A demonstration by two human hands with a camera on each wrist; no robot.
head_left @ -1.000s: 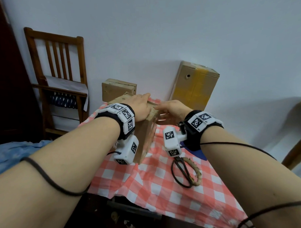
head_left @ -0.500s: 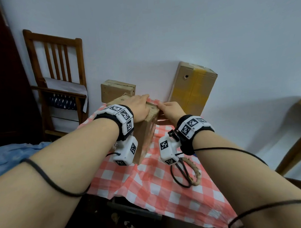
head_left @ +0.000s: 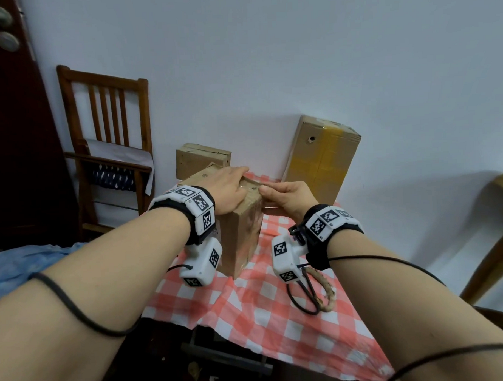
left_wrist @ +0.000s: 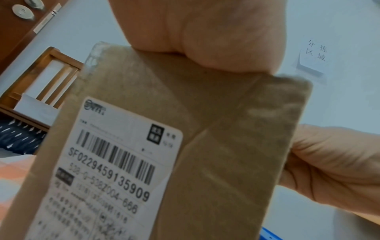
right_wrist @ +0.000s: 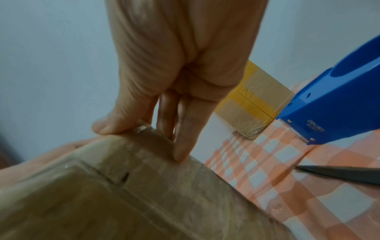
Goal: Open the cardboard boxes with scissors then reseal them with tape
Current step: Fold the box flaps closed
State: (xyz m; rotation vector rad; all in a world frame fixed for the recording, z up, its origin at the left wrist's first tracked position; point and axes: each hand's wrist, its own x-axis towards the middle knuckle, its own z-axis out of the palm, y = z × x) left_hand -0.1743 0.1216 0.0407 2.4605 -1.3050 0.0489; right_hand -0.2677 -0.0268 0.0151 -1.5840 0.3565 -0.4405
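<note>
Centre frame, pressed flat with left hand (head_left: pixel 229 188) atop cardboard box (head_left: pixel 240 236), right hand (head_left: pixel 287 196) pinching its taped top edge, scissors (head_left: pixel 305 294) idle lower right, tape dispenser (right_wrist: pixel 337 104) untouched; resealing seemingly unfinished, two boxes behind waiting.

Bare forearms (head_left: pixel 111 283), marker-tagged wristbands (head_left: pixel 199 209), seemingly black cables (head_left: pixel 77 307)

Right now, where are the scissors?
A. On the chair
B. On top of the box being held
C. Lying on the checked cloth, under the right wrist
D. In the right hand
C: the scissors lie on the checked cloth while both the right hand and left hand are on the box.
</note>
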